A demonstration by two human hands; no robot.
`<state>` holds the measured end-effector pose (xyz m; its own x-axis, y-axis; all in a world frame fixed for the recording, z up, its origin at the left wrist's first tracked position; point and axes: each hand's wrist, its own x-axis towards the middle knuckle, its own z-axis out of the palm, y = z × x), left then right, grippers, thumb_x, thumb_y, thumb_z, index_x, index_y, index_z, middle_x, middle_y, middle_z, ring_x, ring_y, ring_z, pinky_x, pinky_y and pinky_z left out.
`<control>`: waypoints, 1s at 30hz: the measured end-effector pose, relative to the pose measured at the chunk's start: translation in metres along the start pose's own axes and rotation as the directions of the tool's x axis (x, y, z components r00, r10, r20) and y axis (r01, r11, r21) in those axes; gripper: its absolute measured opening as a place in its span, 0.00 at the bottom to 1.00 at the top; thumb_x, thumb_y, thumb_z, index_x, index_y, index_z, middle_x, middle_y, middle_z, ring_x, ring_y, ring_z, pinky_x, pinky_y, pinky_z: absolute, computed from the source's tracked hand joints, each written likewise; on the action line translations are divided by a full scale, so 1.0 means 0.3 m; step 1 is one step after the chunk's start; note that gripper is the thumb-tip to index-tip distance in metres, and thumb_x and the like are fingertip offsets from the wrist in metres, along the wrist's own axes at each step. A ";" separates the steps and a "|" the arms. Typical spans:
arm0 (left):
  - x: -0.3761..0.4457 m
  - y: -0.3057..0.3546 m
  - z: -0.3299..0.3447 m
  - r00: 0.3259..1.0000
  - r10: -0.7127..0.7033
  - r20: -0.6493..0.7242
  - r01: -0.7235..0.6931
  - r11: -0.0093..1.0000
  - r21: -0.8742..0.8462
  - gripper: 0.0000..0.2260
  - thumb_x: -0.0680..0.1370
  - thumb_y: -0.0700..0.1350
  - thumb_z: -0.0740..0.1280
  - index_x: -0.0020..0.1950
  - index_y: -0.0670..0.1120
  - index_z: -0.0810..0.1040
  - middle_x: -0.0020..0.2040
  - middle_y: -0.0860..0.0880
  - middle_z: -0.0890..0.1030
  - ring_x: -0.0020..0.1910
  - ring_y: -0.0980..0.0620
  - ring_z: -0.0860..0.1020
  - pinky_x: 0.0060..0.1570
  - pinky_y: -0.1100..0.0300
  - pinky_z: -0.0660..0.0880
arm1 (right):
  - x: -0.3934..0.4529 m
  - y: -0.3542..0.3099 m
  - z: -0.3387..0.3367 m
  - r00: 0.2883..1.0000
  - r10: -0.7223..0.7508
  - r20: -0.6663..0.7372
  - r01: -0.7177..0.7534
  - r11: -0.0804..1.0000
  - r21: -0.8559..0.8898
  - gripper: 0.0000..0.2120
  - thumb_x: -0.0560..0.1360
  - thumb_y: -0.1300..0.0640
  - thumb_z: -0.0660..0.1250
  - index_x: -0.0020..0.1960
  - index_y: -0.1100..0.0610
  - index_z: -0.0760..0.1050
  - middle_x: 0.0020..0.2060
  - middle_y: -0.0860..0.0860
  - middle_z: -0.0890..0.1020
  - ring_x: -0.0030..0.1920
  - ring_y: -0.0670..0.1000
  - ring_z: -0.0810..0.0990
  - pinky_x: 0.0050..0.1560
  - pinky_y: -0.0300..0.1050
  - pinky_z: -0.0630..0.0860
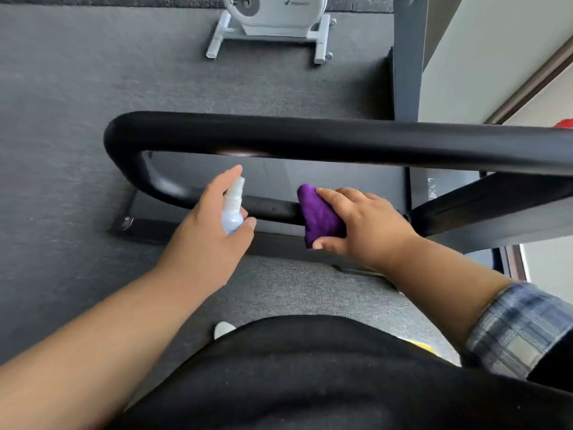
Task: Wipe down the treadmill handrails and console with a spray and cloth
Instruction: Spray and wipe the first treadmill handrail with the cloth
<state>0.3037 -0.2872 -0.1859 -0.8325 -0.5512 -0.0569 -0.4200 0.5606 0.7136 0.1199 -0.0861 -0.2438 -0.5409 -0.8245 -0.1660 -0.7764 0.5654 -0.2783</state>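
Treadmill handrail (310,135), a thick black padded tube, crosses the head view from the right edge to a rounded bend at the left, where it curves down and back into a lower black bar (269,209) running toward the centre. Beneath it lies dark grey gym flooring (77,88), which fills most of the view. At the top of the view stands a white exercise machine (273,17) on a white footed base, well apart from the handrail. A dark grey upright post (407,72) rises at the upper right beside a pale wall (483,57).

The person's black top (310,383) fills the bottom of the view, with a rolled plaid sleeve (521,330) on the right forearm.

The right hand (362,225) presses a bunched purple cloth (319,215) against the lower bar; its fingers lie close together, curled over the top of the cloth, with the thumb tucked under its lower edge.

The left hand (210,231) holds a small clear spray bottle (232,209) upright, just beside the lower bar and left of the cloth. The index finger stretches up alongside the white nozzle, the thumb wraps the bottle's rounded body from the right, and the remaining fingers are hidden behind it.
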 end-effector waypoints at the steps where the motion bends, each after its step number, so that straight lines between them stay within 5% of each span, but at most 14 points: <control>1: 0.002 -0.008 -0.019 1.000 -0.010 -0.003 0.010 1.000 0.007 0.29 0.76 0.52 0.67 0.66 0.79 0.57 0.50 0.59 0.80 0.44 0.64 0.77 0.41 0.61 0.72 | -0.007 0.004 0.007 1.000 0.008 -0.022 -0.008 1.000 -0.018 0.48 0.67 0.22 0.57 0.79 0.45 0.54 0.71 0.51 0.71 0.66 0.59 0.74 0.66 0.55 0.71; 5: -0.025 -0.034 -0.062 0.998 -0.057 0.004 0.057 0.998 0.001 0.29 0.75 0.54 0.66 0.68 0.78 0.58 0.52 0.60 0.79 0.36 0.58 0.76 0.36 0.53 0.74 | 0.033 -0.065 0.026 0.998 0.005 -0.068 -0.013 0.994 -0.110 0.45 0.70 0.23 0.53 0.78 0.48 0.58 0.67 0.51 0.75 0.61 0.58 0.78 0.60 0.54 0.74; 10: -0.067 -0.097 -0.084 0.998 -0.048 -0.046 0.050 0.998 0.048 0.30 0.75 0.52 0.67 0.67 0.78 0.57 0.52 0.64 0.78 0.48 0.65 0.76 0.44 0.62 0.71 | 0.147 -0.206 0.037 0.992 -0.073 -0.106 0.059 0.989 -0.135 0.43 0.71 0.26 0.53 0.78 0.51 0.58 0.63 0.52 0.77 0.55 0.59 0.80 0.53 0.55 0.76; 14: -0.075 -0.141 -0.102 0.994 -0.066 -0.091 0.071 0.996 0.049 0.30 0.76 0.49 0.68 0.69 0.75 0.58 0.54 0.60 0.79 0.47 0.68 0.76 0.43 0.63 0.71 | 0.262 -0.380 0.066 0.981 -0.138 -0.137 0.122 0.985 -0.120 0.41 0.75 0.29 0.58 0.79 0.53 0.58 0.64 0.54 0.77 0.56 0.59 0.80 0.52 0.55 0.76; 20: -0.057 -0.168 -0.127 0.983 -0.061 -0.175 0.073 0.995 0.063 0.32 0.76 0.47 0.70 0.69 0.72 0.56 0.70 0.58 0.73 0.62 0.56 0.74 0.54 0.57 0.72 | 0.395 -0.567 0.070 0.974 -0.190 -0.124 0.189 0.982 -0.021 0.39 0.78 0.32 0.57 0.81 0.52 0.53 0.67 0.53 0.73 0.61 0.58 0.77 0.56 0.53 0.73; 23: -0.054 -0.182 -0.150 0.985 -0.055 -0.165 0.069 0.995 0.078 0.32 0.77 0.47 0.69 0.70 0.72 0.55 0.66 0.54 0.77 0.59 0.56 0.76 0.55 0.55 0.74 | 0.362 -0.527 0.059 0.980 -0.179 -0.092 0.178 0.984 -0.015 0.39 0.77 0.31 0.58 0.80 0.50 0.53 0.68 0.52 0.73 0.63 0.58 0.76 0.59 0.55 0.73; 27: -0.056 -0.207 -0.187 0.983 -0.035 -0.183 0.043 0.998 0.038 0.32 0.77 0.45 0.69 0.70 0.72 0.57 0.61 0.54 0.78 0.52 0.69 0.75 0.51 0.65 0.72 | 0.288 -0.430 0.048 0.987 -0.138 -0.082 0.131 0.988 -0.088 0.38 0.76 0.31 0.57 0.79 0.49 0.57 0.68 0.51 0.74 0.61 0.59 0.78 0.57 0.56 0.74; 30: -0.074 -0.230 -0.211 0.983 -0.029 -0.181 0.034 0.999 0.024 0.32 0.77 0.46 0.69 0.69 0.75 0.57 0.58 0.57 0.77 0.50 0.69 0.76 0.47 0.67 0.70 | 0.248 -0.403 0.057 0.982 -0.128 -0.137 0.114 0.988 -0.108 0.37 0.75 0.33 0.56 0.78 0.51 0.62 0.65 0.52 0.76 0.58 0.60 0.80 0.54 0.56 0.76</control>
<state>0.3740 -0.3527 -0.1895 -0.7408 -0.6699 0.0499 -0.4563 0.5563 0.6946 0.1789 -0.2161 -0.2388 -0.4763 -0.8793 0.0025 -0.8633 0.4671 -0.1912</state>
